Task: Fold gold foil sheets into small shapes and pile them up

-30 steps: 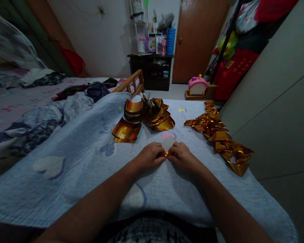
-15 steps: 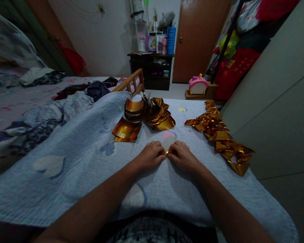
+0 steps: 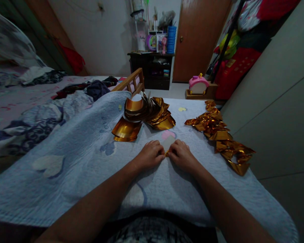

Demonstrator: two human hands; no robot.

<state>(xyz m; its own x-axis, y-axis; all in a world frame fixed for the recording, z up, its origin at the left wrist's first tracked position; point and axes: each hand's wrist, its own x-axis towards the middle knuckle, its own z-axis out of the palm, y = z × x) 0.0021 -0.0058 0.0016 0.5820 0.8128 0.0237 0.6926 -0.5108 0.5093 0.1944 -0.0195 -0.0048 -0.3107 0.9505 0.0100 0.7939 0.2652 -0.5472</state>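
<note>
My left hand (image 3: 150, 155) and my right hand (image 3: 181, 155) rest side by side on a light blue quilt (image 3: 73, 158), fingers curled and pressed onto one small sheet of paper (image 3: 168, 143). The sheet shows its white back, with a gold edge between my thumbs. Just beyond my hands lies a fanned stack of curled gold paper sheets (image 3: 144, 118). To the right runs a row of folded gold paper pieces (image 3: 219, 135).
A wooden bed rail (image 3: 131, 82) rises behind the stack. Rumpled bedding and clothes (image 3: 38, 111) cover the bed on the left. A grey cabinet wall (image 3: 276, 101) stands close on the right. A dark shelf unit (image 3: 154, 69), a brown door (image 3: 197, 37) and a pink toy (image 3: 197, 84) are at the far end.
Almost nothing differs: both hands stay pressed on the small sheet, and the view has shifted very slightly.
</note>
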